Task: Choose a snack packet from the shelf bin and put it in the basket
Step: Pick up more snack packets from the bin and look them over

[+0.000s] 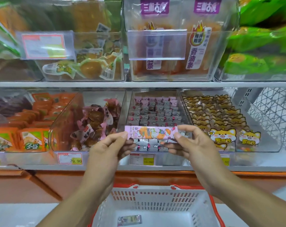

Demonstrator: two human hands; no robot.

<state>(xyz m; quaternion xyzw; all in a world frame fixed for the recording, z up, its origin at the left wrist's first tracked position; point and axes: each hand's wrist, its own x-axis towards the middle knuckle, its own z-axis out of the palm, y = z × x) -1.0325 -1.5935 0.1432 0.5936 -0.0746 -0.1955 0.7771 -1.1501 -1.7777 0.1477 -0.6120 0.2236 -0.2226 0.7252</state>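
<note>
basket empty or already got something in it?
Not empty. One small silvery packet lies on the basket floor. The pink packet is not in yet, held above by both hands.

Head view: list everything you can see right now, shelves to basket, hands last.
Pink packet: one, pink and orange, held level before the middle lower bin.
Pink bin: one, clear, rows of pink and silver packets, lower shelf.
Fox packets: many, yellow, lower bin to the right.
Brown snacks: a pile, pink wrappers, lower bin to the left.
Orange packets: many, lower far left.
Upper bins: clear, orange and yellow snacks.
Green bags: several, upper right.
Price tags: several, red-edged, shelf front.
Basket: one, white with red rim, below.
Silver packet: one, on basket floor.
Left hand: pinch grip on pink packet's left end.
Right hand: pinch grip on its right end.
</note>
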